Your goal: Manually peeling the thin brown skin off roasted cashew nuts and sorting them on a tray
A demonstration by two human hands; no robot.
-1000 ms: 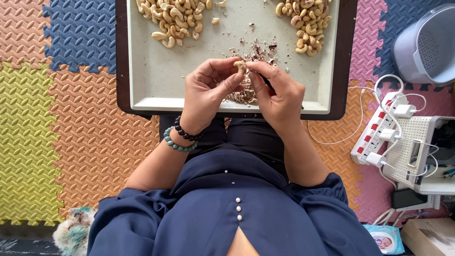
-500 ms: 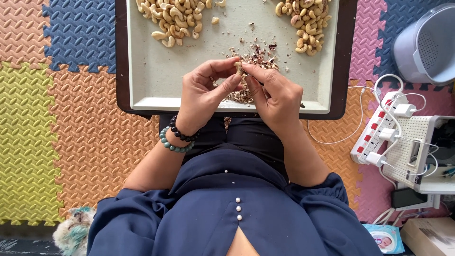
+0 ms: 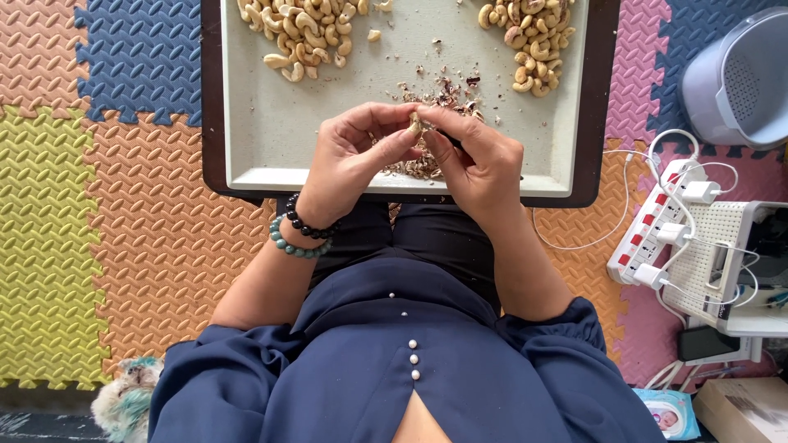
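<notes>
A grey tray (image 3: pixel 271 148) with a dark rim lies on my lap. My left hand (image 3: pixel 349 164) and my right hand (image 3: pixel 480 160) meet over its near middle, fingertips pinching one pale cashew nut (image 3: pixel 416 125) between them. Brown skin flakes (image 3: pixel 435 94) are scattered under and beyond the hands. A heap of peeled pale cashews (image 3: pixel 304 33) sits at the tray's far left. A second heap of cashews with brown skin (image 3: pixel 529 37) sits at the far right. Two bead bracelets (image 3: pixel 300 234) circle my left wrist.
Coloured foam floor tiles (image 3: pixel 107 213) surround the tray. On the right lie a white power strip (image 3: pixel 657 234) with plugs and cables, a white box device (image 3: pixel 726 262) and a grey-blue plastic tub (image 3: pixel 739 74). A fluffy toy (image 3: pixel 123 398) sits at the bottom left.
Both hands stay over the tray's near middle. The fingers have shifted slightly around the cashew, working at it. Nothing else has moved.
</notes>
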